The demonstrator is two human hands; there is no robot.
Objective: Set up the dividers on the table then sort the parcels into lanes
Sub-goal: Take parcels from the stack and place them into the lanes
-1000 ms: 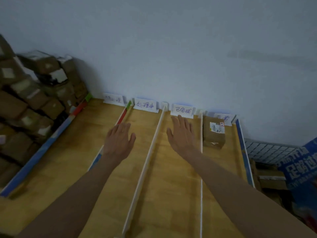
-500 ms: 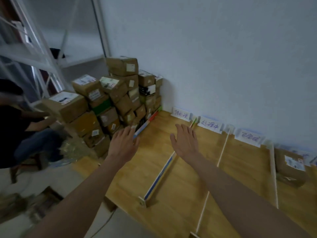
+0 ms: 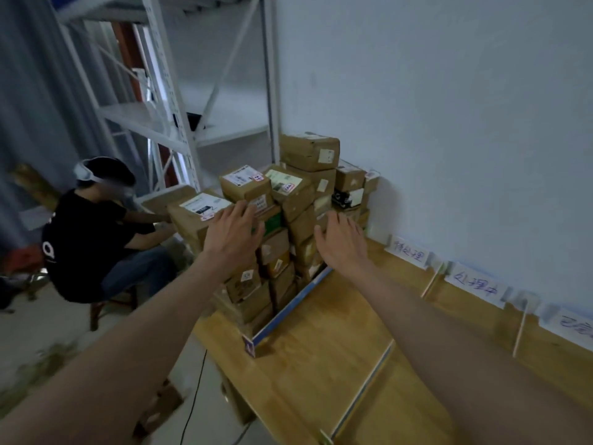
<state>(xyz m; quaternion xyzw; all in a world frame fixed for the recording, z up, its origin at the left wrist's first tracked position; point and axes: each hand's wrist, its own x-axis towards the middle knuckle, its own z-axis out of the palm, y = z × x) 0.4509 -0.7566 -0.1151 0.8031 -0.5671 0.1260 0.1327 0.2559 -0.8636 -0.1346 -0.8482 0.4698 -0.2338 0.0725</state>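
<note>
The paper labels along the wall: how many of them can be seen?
3. One label stands nearest the parcel stack, a second label is further right, and a third label is cut by the right picture edge. More may lie beyond that edge.

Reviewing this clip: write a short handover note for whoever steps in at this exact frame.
Left hand: open, empty, reaching at the stack of brown cardboard parcels by the table's left end.
Right hand: open, empty, also at the stack.
Dividers: blue-edged strip beside the stack and thin white strips stand on the light wooden table; handwritten paper lane labels line the wall.
Done: dividers appear set up.
Left: the lanes in view hold no parcels; pick one from the stack and sort.
</note>
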